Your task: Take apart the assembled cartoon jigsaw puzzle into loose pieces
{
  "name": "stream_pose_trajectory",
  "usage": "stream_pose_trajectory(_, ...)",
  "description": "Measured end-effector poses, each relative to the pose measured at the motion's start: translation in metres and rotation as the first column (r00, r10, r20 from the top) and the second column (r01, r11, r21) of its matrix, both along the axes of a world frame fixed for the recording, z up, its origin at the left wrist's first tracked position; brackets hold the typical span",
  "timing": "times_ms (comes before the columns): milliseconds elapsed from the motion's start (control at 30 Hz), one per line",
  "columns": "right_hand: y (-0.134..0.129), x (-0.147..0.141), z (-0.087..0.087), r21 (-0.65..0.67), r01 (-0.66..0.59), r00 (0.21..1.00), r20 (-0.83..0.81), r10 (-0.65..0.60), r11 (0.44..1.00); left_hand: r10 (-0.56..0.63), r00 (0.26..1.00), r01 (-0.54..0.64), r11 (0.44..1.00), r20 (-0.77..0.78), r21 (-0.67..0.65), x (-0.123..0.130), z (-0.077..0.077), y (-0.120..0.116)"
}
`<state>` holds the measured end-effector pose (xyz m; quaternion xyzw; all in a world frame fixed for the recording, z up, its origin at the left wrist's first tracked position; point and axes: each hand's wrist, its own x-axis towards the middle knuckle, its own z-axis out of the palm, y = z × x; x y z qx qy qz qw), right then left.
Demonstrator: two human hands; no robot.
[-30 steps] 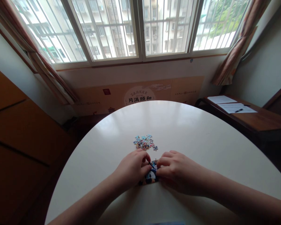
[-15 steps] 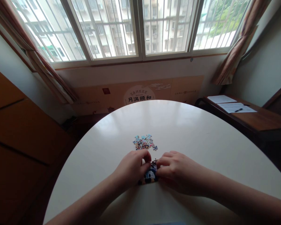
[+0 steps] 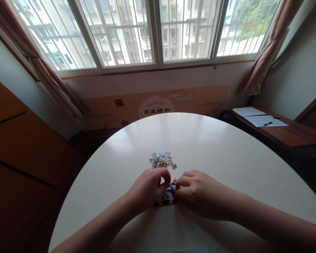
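Observation:
A partly joined jigsaw puzzle (image 3: 168,198) with a dark blue, white and yellow picture lies on the round white table (image 3: 221,158). My left hand (image 3: 150,186) is at its left and upper edge, thumb and forefinger bent together in a pinch; whatever is between the tips is too small to name. At the puzzle's right edge is my right hand (image 3: 197,191), its fingers curled and pressed together, their tips partly hidden. Just beyond both hands sits a pile of loose puzzle pieces (image 3: 162,160).
Papers (image 3: 264,121) with a pen lie on a brown wooden side table (image 3: 297,135) at the right. Behind the round table are a printed beige box (image 3: 205,100) and a barred window. An orange-brown cabinet (image 3: 21,147) stands at the left.
The thumb and forefinger of my left hand have shifted slightly at the puzzle's upper edge. My right hand has hardly moved.

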<state>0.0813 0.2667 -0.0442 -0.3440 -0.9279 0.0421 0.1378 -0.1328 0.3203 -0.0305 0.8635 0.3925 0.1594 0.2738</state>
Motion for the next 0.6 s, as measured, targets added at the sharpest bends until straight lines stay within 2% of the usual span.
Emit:
stream_pose_trajectory(233,0.000,0.000,-0.001,-0.011,0.006,1.000,-0.007,-0.006,1.000,0.069,0.998,-0.069,0.997,0.009,0.037,-0.004,0.003,0.008)
stream_pose_trajectory(400,0.000,0.001,0.000,-0.023,-0.007,1.000,-0.028,0.007,1.000,0.108,0.993,-0.105,0.993,-0.058,0.044,-0.010,-0.001,0.018)
stream_pose_trajectory(600,0.000,0.001,0.000,-0.034,-0.003,0.999,-0.042,0.002,0.999,0.165,0.977,-0.150,0.982,-0.137,0.114,-0.011,-0.001,0.018)
